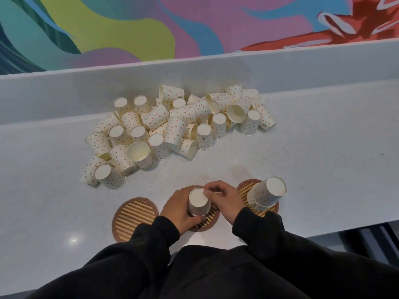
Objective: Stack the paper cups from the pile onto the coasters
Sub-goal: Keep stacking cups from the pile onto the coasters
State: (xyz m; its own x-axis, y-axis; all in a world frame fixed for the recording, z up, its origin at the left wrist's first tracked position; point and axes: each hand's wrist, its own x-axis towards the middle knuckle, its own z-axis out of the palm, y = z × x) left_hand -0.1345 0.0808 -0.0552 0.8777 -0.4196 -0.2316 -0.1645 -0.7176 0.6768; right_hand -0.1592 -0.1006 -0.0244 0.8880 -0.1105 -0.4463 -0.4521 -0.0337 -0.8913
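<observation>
A pile of dotted paper cups (172, 128) lies on the grey counter, most of them upside down or on their sides. Three round striped coasters sit near the front edge. The left coaster (135, 217) is bare. On the middle coaster (212, 216) stands an upside-down cup (198, 201); my left hand (179, 209) grips its side and my right hand (224, 201) pinches its top rim. The right coaster (246, 187) carries a leaning stack of several upside-down cups (266, 194).
The grey counter (313, 158) has a raised back ledge (194, 70) under a colourful wall mural. The counter's front edge drops off at the lower right. My black sleeves fill the bottom of the view.
</observation>
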